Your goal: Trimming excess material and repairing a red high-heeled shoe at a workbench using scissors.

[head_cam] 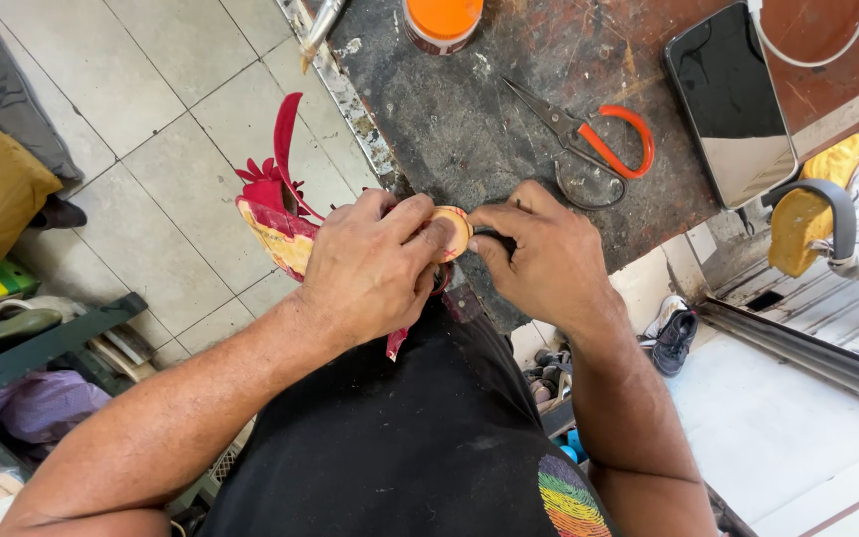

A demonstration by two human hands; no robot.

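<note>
Left hand: the left hand (370, 264) closes around a red sandal (275, 214), thumb and fingers pressed to its tan heel end (452, 231), at the near edge of the workbench.
Right hand: the right hand (541, 254) pinches shut on a small dark tool (497, 242) set against that heel end; what kind of tool it is cannot be told.
Sandal: red straps point up and left over the tiled floor (151, 129); the sole edge shows a yellowish pattern.
Workbench: the dark, stained workbench (469, 129) carries orange-handled scissors (589, 139), lying just beyond the right hand.
Container: an orange-lidded jar (441, 20) stands at the far edge; its contents are hidden.
Phone: a dark phone (730, 99) lies to the right, a white cable (817, 50) beside it.
</note>
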